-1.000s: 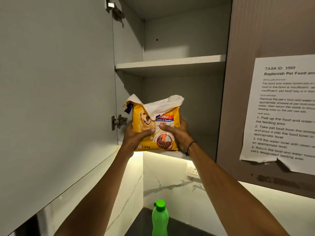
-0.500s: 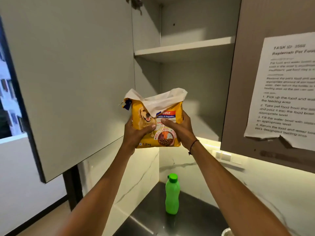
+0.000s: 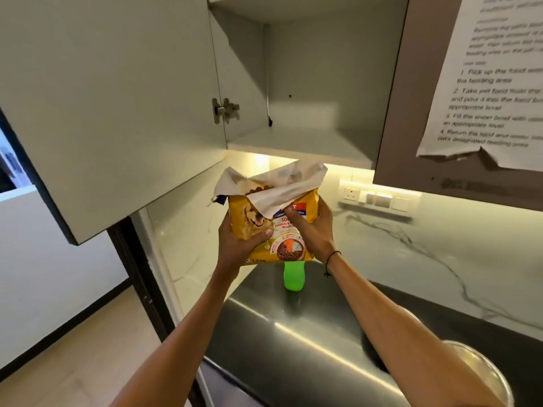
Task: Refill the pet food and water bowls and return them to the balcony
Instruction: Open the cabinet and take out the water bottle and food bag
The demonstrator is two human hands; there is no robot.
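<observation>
Bag has come down and out of the cupboard since prior frame; it was level w/ the lower shelf, now hangs below the cabinet's bottom edge, over the counter. Nearest, below the right forearm: steel bowl (image 3: 482,374) on the dark counter (image 3: 282,342), partly hidden by that arm; contents not visible. Left hand (image 3: 239,243) wraps the bag's left side, thumb across the front; right hand (image 3: 311,230) clamps the right side, thumb on the front near the torn flap. Both grasping the pet food bag (image 3: 271,218), upright, top torn wide open, kibble visible near the mouth. Just beyond and below the hands: green bottle (image 3: 293,276), upper part hidden behind the bag. Above and beyond the hands: open cabinet (image 3: 308,83), door (image 3: 102,98) swung out to the left of the left hand. Risk: w/ the mouth gaping, any tilt on the way to the bowl likely spills kibble; bag's base passing low could knock the bottle.
</observation>
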